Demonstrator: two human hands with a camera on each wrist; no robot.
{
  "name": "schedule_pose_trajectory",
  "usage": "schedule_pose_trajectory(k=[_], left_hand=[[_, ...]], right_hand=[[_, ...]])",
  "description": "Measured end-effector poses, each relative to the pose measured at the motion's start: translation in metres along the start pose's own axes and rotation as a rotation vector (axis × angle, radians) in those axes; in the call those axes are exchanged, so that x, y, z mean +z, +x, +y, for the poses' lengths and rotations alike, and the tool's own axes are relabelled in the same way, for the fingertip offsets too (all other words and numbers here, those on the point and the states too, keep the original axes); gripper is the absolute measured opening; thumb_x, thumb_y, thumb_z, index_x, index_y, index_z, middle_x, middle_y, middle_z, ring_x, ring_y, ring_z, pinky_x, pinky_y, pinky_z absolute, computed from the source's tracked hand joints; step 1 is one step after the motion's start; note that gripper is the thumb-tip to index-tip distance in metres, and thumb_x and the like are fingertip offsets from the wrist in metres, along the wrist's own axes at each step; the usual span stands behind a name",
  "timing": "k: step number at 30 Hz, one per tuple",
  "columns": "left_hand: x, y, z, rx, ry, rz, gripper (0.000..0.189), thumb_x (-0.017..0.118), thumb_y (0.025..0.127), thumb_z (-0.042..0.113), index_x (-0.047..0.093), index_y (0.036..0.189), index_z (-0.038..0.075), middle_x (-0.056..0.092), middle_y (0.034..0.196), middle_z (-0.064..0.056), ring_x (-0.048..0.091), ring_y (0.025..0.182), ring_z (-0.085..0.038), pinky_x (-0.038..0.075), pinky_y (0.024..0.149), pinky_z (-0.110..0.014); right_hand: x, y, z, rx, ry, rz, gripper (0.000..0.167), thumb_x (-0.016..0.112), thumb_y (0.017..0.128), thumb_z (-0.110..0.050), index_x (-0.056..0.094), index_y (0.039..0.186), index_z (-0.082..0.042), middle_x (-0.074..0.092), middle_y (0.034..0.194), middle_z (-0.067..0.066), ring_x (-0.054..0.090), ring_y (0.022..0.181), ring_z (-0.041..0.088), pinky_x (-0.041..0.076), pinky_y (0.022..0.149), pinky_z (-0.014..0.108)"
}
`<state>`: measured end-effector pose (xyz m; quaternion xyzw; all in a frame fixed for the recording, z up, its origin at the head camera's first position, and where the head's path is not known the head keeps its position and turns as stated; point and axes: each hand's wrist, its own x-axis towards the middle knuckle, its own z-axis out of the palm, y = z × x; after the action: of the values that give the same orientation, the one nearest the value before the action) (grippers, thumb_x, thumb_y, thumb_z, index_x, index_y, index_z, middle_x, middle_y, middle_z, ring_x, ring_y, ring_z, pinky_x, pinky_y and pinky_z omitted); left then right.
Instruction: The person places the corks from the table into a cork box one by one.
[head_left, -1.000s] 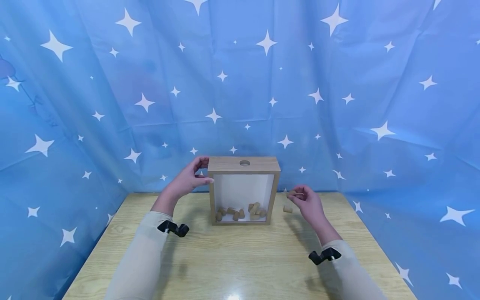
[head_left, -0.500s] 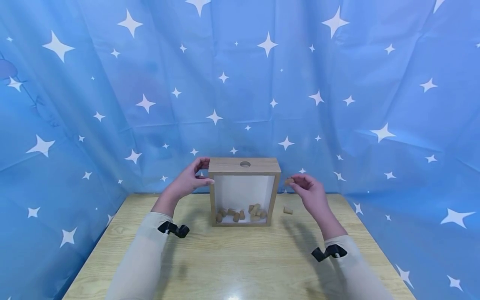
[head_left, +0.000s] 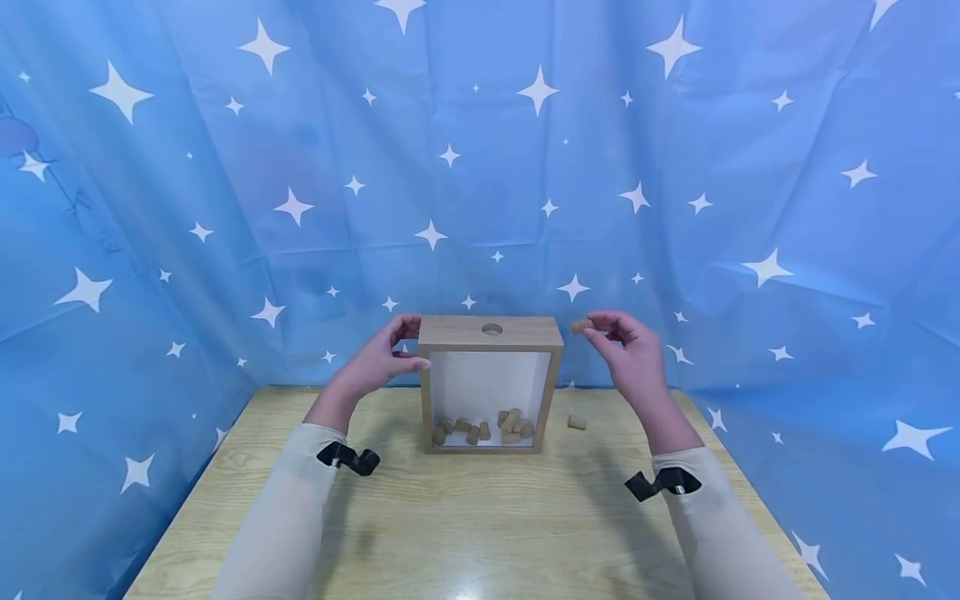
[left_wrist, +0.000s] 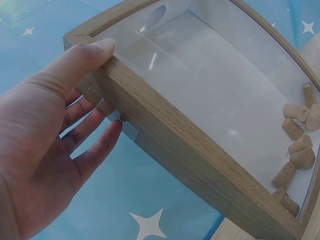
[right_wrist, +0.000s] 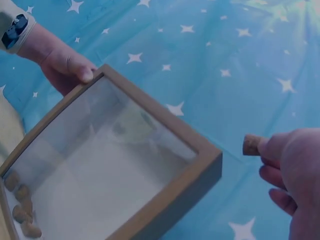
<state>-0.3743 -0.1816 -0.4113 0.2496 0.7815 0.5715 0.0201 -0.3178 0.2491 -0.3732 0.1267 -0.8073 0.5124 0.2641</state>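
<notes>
A wooden box frame with a clear front and a round hole in its top stands upright on the table. Several corks lie along its bottom, behind the front pane. My left hand grips the box's upper left side, thumb on the front edge and fingers around the back. Between thumb and fingers of my right hand is a cork, pinched at one end. This hand is raised beside the box's upper right corner, apart from it, with the cork level with the box top.
One loose cork lies on its side on the wooden table, right of the box. A blue curtain with white stars hangs close behind the table and along both sides.
My right hand has lifted its cork from low over the table up to the height of the box top. The left hand keeps its grip, and the box stays put.
</notes>
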Motion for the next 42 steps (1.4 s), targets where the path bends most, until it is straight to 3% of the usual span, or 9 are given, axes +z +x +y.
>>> schedule_pose_trajectory(k=[12,18,25,32,39,42], left_hand=[[0.001,0.000,0.002,0.001,-0.012,-0.007,0.072,0.081,0.102,0.005,0.044,0.163,0.016,0.053,0.155,-0.012,0.056,0.140,-0.037,0.052,0.113,-0.058],[0.001,0.002,0.002,0.005,0.008,-0.005,0.072,0.082,0.102,0.008,0.044,0.162,0.016,0.052,0.156,-0.011,0.051,0.146,-0.037,0.050,0.116,-0.060],[-0.001,0.003,0.003,0.000,0.004,0.001,0.070,0.082,0.101,0.006,0.045,0.161,0.014,0.053,0.155,-0.012,0.048,0.147,-0.037,0.044,0.120,-0.062],[-0.001,0.001,0.003,0.004,0.011,-0.005,0.070,0.081,0.102,0.006,0.045,0.161,0.014,0.053,0.155,-0.013,0.049,0.147,-0.037,0.049,0.116,-0.061],[0.000,0.001,0.002,0.008,0.011,-0.004,0.070,0.081,0.102,0.005,0.045,0.161,0.015,0.053,0.154,-0.012,0.050,0.146,-0.036,0.050,0.115,-0.060],[0.000,0.001,0.001,0.009,0.008,-0.004,0.069,0.081,0.102,0.005,0.045,0.161,0.016,0.054,0.154,-0.012,0.050,0.146,-0.037,0.050,0.115,-0.060]], right_hand=[[0.017,0.021,-0.029,-0.094,-0.007,-0.072,0.027,0.077,0.108,-0.026,0.080,0.130,-0.011,0.078,0.124,0.005,0.065,0.103,0.017,0.053,0.081,0.027],[0.024,0.028,-0.038,-0.133,-0.018,-0.097,0.024,0.077,0.108,-0.022,0.081,0.128,-0.010,0.078,0.117,0.007,0.066,0.101,0.019,0.053,0.081,0.030],[0.034,0.037,-0.043,-0.140,-0.033,-0.171,0.022,0.077,0.108,-0.022,0.082,0.128,-0.013,0.077,0.116,0.005,0.067,0.102,0.021,0.055,0.084,0.031],[0.047,0.046,-0.051,-0.142,-0.076,-0.270,0.023,0.078,0.107,-0.019,0.080,0.128,-0.012,0.079,0.114,0.004,0.069,0.100,0.023,0.056,0.085,0.043],[0.061,0.052,-0.060,-0.158,-0.135,-0.379,0.022,0.077,0.107,-0.016,0.080,0.128,-0.011,0.079,0.112,0.003,0.070,0.093,0.027,0.059,0.074,0.041],[0.067,0.055,-0.063,-0.165,-0.158,-0.414,0.022,0.077,0.107,-0.014,0.080,0.128,-0.010,0.078,0.113,0.004,0.070,0.096,0.026,0.059,0.078,0.040]])
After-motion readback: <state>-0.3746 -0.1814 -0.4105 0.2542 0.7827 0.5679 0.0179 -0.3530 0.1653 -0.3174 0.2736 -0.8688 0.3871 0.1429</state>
